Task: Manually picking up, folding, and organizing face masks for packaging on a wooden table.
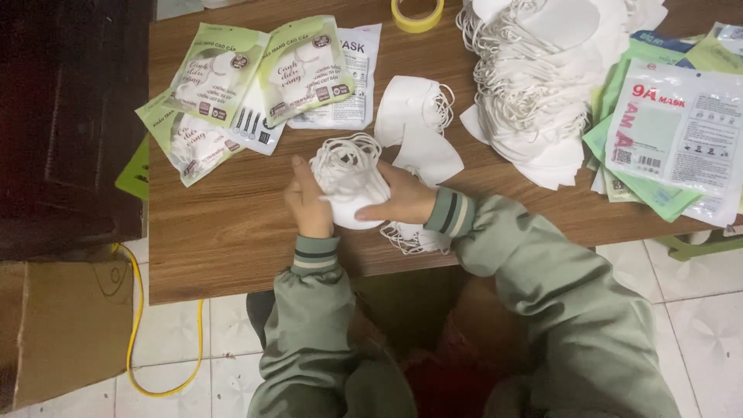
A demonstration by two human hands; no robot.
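A small stack of white masks (350, 186) is held between both hands at the near middle of the wooden desk (232, 232). The left hand (308, 203) is closed on the stack's left side, and the fingers of the right hand (402, 200) are wrapped around its right side, thumb across the front. Just behind it, a few loose masks (418, 116) are laid. Green and white packets (255, 77) are spread at the far left, a large heap of masks (534, 85) at the far right, with more packets (673, 131) beside it. A roll of yellow tape (417, 15) is seen at the far edge.
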